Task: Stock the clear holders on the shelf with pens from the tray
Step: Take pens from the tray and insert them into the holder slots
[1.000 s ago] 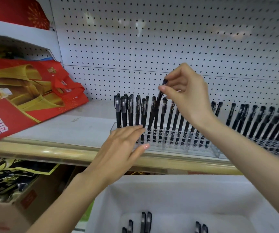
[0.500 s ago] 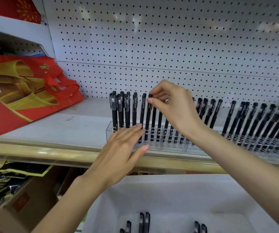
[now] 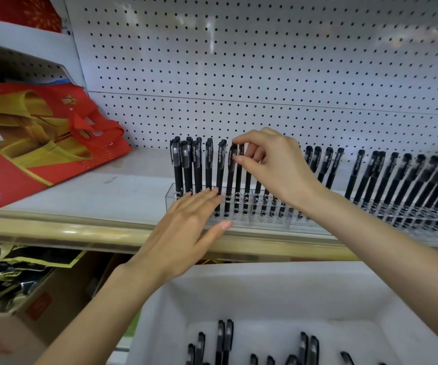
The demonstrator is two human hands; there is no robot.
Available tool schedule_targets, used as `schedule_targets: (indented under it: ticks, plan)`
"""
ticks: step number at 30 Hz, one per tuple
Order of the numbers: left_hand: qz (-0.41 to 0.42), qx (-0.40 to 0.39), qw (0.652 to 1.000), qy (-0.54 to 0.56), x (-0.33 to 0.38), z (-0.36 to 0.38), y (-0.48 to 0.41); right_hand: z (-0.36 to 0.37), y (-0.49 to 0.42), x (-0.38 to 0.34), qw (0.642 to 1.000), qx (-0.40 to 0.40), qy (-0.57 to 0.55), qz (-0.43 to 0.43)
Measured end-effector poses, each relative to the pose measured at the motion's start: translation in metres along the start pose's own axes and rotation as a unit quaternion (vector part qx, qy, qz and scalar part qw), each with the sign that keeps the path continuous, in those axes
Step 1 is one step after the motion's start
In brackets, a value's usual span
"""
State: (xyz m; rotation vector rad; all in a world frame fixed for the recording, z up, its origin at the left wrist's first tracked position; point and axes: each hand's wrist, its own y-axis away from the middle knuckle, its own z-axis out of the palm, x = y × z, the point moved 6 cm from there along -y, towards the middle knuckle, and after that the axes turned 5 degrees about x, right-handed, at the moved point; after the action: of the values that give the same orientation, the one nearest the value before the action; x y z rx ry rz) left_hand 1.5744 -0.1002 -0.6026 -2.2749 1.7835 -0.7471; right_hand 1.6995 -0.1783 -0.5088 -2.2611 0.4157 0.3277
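Down has come the pen [image 3: 229, 181] since a second ago: then it was high and slanted over the row, and now it stands nearly upright in a slot. My right hand [image 3: 275, 167] has sunk with it, while my left hand [image 3: 186, 227] has kept its place.

At nine o'clock from my hands a red bag [image 3: 41, 133] lies tilted on the pale shelf [image 3: 94, 198]. Next along, my left hand rests against the front of the clear holder [image 3: 254, 223], its fingers [image 3: 204, 197] straight and relaxed, gripping nothing. The holder sits near the shelf's front edge, and black pens stand in a row along it.

At twelve o'clock from my left hand is the pen. My right hand's fingers [image 3: 252, 136] are closed on its cap, forefinger above and thumb below. The rest of that hand hides several pens behind it.

Out at three o'clock a second holder [image 3: 418, 222] carries its own leaning row of pens, just beside the first.

At six o'clock, below the shelf, is the white tray [image 3: 278, 291] with loose pens [image 3: 224, 341] lying in its bottom.
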Motion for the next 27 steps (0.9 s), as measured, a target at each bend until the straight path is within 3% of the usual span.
schedule_targets:
  ticks: [9,16,22,27]
  plan:
    - [0.016,-0.014,1.000,-0.017,0.022,-0.005,0.022,-0.022,0.026,-0.001,0.997,-0.068,0.037,-0.012]
    - [0.076,-0.124,0.989,0.027,0.086,0.040,0.082,-0.032,0.140,0.012,0.964,-0.252,0.079,-0.024]
    - [0.071,-0.196,0.975,0.071,0.115,0.078,0.114,-0.038,0.246,0.039,0.929,-0.361,0.052,0.071]
    - [0.053,-0.308,0.949,0.047,0.116,0.112,0.137,-0.029,0.304,0.063,0.873,-0.450,0.018,0.187]
